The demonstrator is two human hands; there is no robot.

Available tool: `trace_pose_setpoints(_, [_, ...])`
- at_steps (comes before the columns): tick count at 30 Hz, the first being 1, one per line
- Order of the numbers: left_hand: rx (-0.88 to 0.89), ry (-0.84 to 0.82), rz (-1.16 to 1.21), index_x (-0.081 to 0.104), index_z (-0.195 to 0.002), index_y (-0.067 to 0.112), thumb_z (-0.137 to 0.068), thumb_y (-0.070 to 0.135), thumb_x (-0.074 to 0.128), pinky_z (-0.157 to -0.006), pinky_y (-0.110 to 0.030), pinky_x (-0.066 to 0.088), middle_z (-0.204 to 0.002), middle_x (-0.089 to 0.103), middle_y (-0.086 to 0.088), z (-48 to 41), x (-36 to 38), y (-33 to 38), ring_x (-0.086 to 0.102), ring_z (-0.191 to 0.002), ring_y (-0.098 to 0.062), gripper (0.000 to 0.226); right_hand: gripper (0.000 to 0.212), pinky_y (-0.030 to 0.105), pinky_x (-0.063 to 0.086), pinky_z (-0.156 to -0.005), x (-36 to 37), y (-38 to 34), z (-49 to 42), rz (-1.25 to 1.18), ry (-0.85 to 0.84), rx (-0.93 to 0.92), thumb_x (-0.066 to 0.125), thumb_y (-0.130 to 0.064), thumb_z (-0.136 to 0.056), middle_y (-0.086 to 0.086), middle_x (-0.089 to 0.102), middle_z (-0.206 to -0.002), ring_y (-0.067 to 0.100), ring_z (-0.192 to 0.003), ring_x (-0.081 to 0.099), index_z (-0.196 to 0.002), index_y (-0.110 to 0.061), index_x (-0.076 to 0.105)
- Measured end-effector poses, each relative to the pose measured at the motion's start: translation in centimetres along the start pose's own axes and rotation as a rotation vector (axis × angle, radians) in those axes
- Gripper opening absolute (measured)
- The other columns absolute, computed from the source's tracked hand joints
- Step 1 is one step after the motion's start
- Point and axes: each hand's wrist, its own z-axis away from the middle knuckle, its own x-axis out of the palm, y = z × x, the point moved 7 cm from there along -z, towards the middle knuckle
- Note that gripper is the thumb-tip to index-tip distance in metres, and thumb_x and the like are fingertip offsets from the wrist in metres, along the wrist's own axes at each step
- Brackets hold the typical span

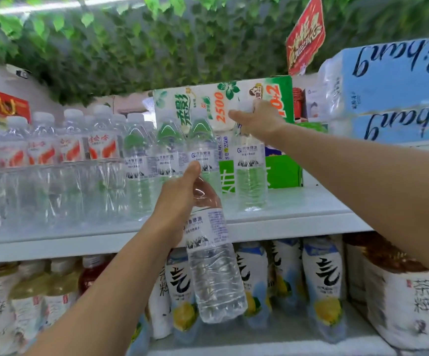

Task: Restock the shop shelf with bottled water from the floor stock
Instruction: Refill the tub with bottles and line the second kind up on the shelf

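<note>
Two water bottles are in hand: right hand (pixel 257 119) grips one bottle (pixel 250 176) standing on the white shelf (pixel 298 201); left hand (pixel 180 199) clutches another bottle (pixel 213 268) below its edge. Carton (pixel 223 104) behind reads "2500"; bottle labels blurred.

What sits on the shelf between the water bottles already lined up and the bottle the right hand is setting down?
Nothing: in the head view, bare shelf separates the lined-up bottles from the bottle under the right hand.

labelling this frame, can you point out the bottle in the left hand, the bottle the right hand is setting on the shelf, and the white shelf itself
bottle in the left hand (pixel 214 276), head view, on its clear lower body.
bottle under the right hand (pixel 251 186), head view, on its body below the label.
white shelf (pixel 298 222), head view, on its bare front edge.
</note>
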Motion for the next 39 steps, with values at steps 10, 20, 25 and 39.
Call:
trace_pose_setpoints(10, [-0.125, 0.012, 0.1, 0.069, -0.094, 0.001, -0.096, 0.057, 0.046, -0.085, -0.041, 0.054, -0.09, 0.074, -0.02, -0.9, 0.0, -1.7, 0.073, -0.081, -0.032, 0.061, 0.05, 0.036, 0.049, -0.088, 4.1, 6.6, 8.3, -0.1, -0.28, 0.131, 0.082, -0.033, -0.076, -0.007, 0.067, -0.108, 0.012, -0.095, 0.061, -0.118, -0.023, 0.059])
trace_pose_setpoints(20, [-0.205, 0.051, 0.121, 0.065, -0.089, 0.009, -0.092, 0.059, 0.053, -0.1, -0.055, 0.048, -0.087, 0.075, -0.017, -0.6, 0.0, -2.1, 0.072, -0.084, -0.033, 0.052, 0.06, 0.034, 0.05, -0.076, 7.5, 9.5, 4.9, -0.136, -0.319, 0.214, 0.083, -0.043, -0.072, -0.004, 0.065, -0.116, 0.018, -0.102, 0.062, -0.123, -0.022, 0.058])
trace_pose_setpoints(25, [-0.223, 0.037, 0.136, 0.064, -0.09, 0.006, -0.094, 0.058, 0.051, -0.071, -0.038, 0.055, -0.087, 0.075, -0.019, -1.0, 0.0, -2.5, 0.07, -0.067, -0.027, 0.053, 0.103, 0.044, 0.054, -0.083, 9.3, 11.5, 2.5, -0.115, -0.347, 0.225, 0.084, -0.071, -0.032, -0.003, 0.066, -0.114, 0.02, -0.098, 0.065, -0.12, -0.026, 0.057])
trace_pose_setpoints(39, [-0.223, 0.056, 0.141, 0.066, -0.093, 0.005, -0.094, 0.056, 0.053, -0.075, -0.04, 0.056, -0.089, 0.075, -0.02, -1.4, 0.1, -2.7, 0.071, -0.07, -0.03, 0.053, 0.098, 0.039, 0.052, -0.084, 10.1, 10.7, 2.6, -0.124, -0.4, 0.211, 0.083, -0.068, -0.05, -0.001, 0.062, -0.124, 0.019, -0.105, 0.06, -0.131, -0.022, 0.051])
